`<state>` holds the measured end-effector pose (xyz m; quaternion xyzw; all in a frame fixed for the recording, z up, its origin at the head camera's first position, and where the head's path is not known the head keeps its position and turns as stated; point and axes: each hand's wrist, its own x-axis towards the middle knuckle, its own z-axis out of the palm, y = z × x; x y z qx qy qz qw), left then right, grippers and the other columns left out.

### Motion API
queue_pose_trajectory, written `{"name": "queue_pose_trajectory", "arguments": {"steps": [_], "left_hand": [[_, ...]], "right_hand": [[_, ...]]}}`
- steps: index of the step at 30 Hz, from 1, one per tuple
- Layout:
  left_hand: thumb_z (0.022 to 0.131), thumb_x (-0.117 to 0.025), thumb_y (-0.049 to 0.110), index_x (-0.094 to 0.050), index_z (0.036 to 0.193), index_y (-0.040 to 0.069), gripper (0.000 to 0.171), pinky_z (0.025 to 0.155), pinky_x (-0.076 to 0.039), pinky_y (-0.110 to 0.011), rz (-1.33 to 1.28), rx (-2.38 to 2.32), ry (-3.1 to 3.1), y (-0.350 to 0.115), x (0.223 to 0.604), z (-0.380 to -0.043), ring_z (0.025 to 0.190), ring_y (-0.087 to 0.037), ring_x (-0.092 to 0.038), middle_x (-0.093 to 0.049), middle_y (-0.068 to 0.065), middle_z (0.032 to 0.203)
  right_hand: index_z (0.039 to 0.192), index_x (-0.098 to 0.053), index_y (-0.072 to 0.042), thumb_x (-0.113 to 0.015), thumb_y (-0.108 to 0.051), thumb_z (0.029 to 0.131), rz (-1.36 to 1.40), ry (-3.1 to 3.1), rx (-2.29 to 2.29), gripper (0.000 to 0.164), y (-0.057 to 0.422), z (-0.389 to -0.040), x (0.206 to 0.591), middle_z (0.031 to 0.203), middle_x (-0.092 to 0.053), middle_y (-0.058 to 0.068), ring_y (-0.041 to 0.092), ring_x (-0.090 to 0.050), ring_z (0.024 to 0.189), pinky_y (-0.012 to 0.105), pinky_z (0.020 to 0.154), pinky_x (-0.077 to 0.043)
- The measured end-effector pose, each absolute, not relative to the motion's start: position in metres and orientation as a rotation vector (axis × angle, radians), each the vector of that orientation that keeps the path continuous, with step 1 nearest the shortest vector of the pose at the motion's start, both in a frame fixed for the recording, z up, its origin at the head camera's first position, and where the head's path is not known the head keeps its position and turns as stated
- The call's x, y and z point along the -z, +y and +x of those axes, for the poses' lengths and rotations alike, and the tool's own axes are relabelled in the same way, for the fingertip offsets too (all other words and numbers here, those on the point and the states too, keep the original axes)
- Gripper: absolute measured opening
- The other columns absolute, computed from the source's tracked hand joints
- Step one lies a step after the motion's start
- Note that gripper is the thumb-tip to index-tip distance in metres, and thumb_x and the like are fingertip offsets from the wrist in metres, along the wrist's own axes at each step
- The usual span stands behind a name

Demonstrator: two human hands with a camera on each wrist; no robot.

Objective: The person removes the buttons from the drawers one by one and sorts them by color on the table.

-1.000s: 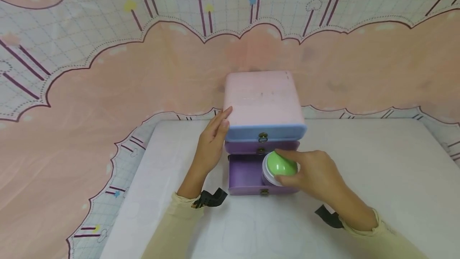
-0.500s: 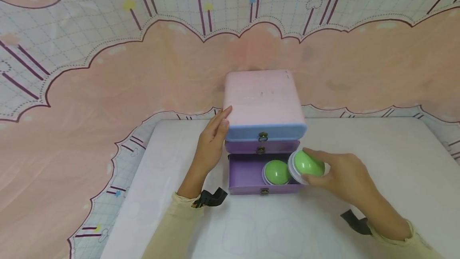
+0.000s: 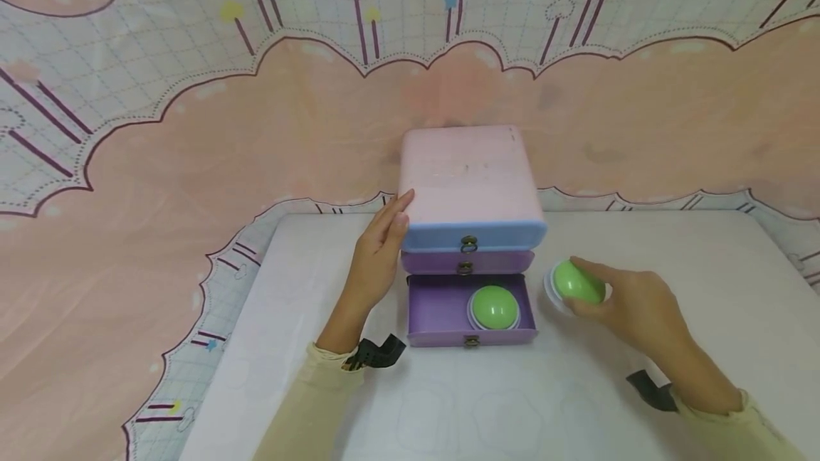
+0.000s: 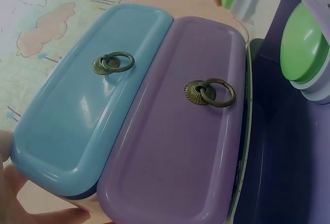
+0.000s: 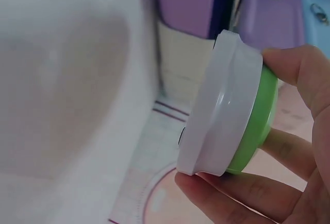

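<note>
My right hand (image 3: 637, 308) pinches a round white piece with a glossy green dome (image 5: 221, 105) by its edges, off to the right of the drawer box (image 3: 470, 176). In the right wrist view it is tilted on its side. The lowest purple drawer (image 3: 435, 304) is pulled out. Inside its right half sits a similar white piece with a green dome (image 3: 495, 307), dome up. My left hand (image 3: 378, 251) rests against the left side of the box, fingers extended along it. The hand's far fingers are partly hidden behind the box in the left wrist view.
Above the pulled-out drawer are a purple drawer front (image 4: 178, 131) and a blue drawer front (image 4: 77, 126), each with a brass ring pull. The box stands on a white tabletop (image 3: 640, 233), near a patterned peach backdrop (image 3: 288, 141).
The right hand has lifted one green-domed piece out of the bottom drawer and carried it right. That uncovers the second piece in the drawer. The left hand has stayed put.
</note>
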<state>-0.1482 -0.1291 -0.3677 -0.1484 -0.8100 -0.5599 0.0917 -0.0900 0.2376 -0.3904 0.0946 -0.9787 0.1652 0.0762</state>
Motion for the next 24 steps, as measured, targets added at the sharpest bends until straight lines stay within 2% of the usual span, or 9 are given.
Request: {"name": "queue_pose_trajectory", "arguments": {"steps": [2, 5, 8, 10, 13, 16, 19, 24], "left_hand": [[0.111, -0.041, 0.037, -0.047, 0.154, 0.032, 0.043, 0.126, -0.027, -0.047, -0.444, 1.666, -2.408, -0.129, 0.368, -0.148, 0.156, -0.013, -0.024, -0.036, 0.008, 0.164], [0.111, -0.041, 0.038, -0.046, 0.154, 0.032, 0.044, 0.126, -0.027, -0.048, -0.444, 1.660, -2.415, -0.129, 0.369, -0.148, 0.156, -0.014, -0.025, -0.036, 0.008, 0.164], [0.111, -0.040, 0.039, -0.046, 0.155, 0.032, 0.044, 0.126, -0.026, -0.048, -0.443, 1.647, -2.423, -0.129, 0.369, -0.149, 0.156, -0.015, -0.026, -0.036, 0.008, 0.164], [0.111, -0.040, 0.040, -0.046, 0.155, 0.032, 0.044, 0.126, -0.025, -0.048, -0.442, 1.640, -2.425, -0.129, 0.369, -0.149, 0.156, -0.016, -0.026, -0.036, 0.008, 0.164], [0.111, -0.040, 0.039, -0.046, 0.154, 0.031, 0.044, 0.127, -0.024, -0.047, -0.442, 1.639, -2.421, -0.129, 0.369, -0.148, 0.156, -0.017, -0.026, -0.037, 0.008, 0.164], [0.111, -0.040, 0.039, -0.046, 0.154, 0.030, 0.044, 0.127, -0.024, -0.046, -0.439, 1.640, -2.423, -0.130, 0.370, -0.148, 0.156, -0.015, -0.026, -0.038, 0.009, 0.163], [0.112, -0.039, 0.038, -0.046, 0.154, 0.030, 0.044, 0.127, -0.024, -0.046, -0.438, 1.637, -2.427, -0.130, 0.370, -0.148, 0.156, -0.013, -0.026, -0.038, 0.009, 0.163], [0.112, -0.039, 0.037, -0.046, 0.155, 0.029, 0.044, 0.127, -0.023, -0.047, -0.453, 1.643, -2.415, -0.129, 0.370, -0.149, 0.156, -0.018, -0.026, -0.038, 0.008, 0.163]], "right_hand": [[0.135, -0.068, -0.014, -0.086, -0.040, 0.078, 0.274, -2.943, -0.504, 0.065, 0.240, -0.093, 0.395, 0.057, -0.045, -0.004, 0.014, -0.035, 0.055, 0.026, 0.050, -0.027], [0.136, -0.067, -0.013, -0.086, -0.041, 0.079, 0.255, -2.974, -0.523, 0.065, 0.242, -0.098, 0.401, 0.068, -0.059, 0.001, 0.016, -0.042, 0.061, 0.026, 0.055, -0.030], [0.137, -0.066, -0.013, -0.085, -0.041, 0.081, 0.246, -3.007, -0.540, 0.066, 0.245, -0.104, 0.408, 0.083, -0.068, 0.010, 0.021, -0.049, 0.068, 0.029, 0.059, -0.034], [0.138, -0.065, -0.012, -0.085, -0.042, 0.081, 0.241, -3.022, -0.549, 0.067, 0.246, -0.108, 0.413, 0.098, -0.073, 0.017, 0.025, -0.056, 0.076, 0.034, 0.064, -0.044], [0.140, -0.063, -0.011, -0.083, -0.041, 0.083, 0.229, -3.051, -0.581, 0.067, 0.248, -0.114, 0.421, 0.114, -0.072, 0.025, 0.032, -0.063, 0.088, 0.048, 0.075, -0.053], [0.141, -0.062, -0.011, -0.082, -0.041, 0.084, 0.214, -3.078, -0.617, 0.068, 0.248, -0.117, 0.429, 0.126, -0.068, 0.028, 0.038, -0.066, 0.101, 0.059, 0.085, -0.053], [0.142, -0.061, -0.012, -0.082, -0.041, 0.085, 0.210, -3.091, -0.628, 0.067, 0.247, -0.120, 0.433, 0.127, -0.067, 0.028, 0.040, -0.066, 0.105, 0.060, 0.088, -0.052], [0.142, -0.062, -0.012, -0.082, -0.040, 0.085, 0.211, -3.094, -0.639, 0.066, 0.242, -0.122, 0.436, 0.126, -0.069, 0.026, 0.040, -0.066, 0.107, 0.060, 0.091, -0.052]]}}
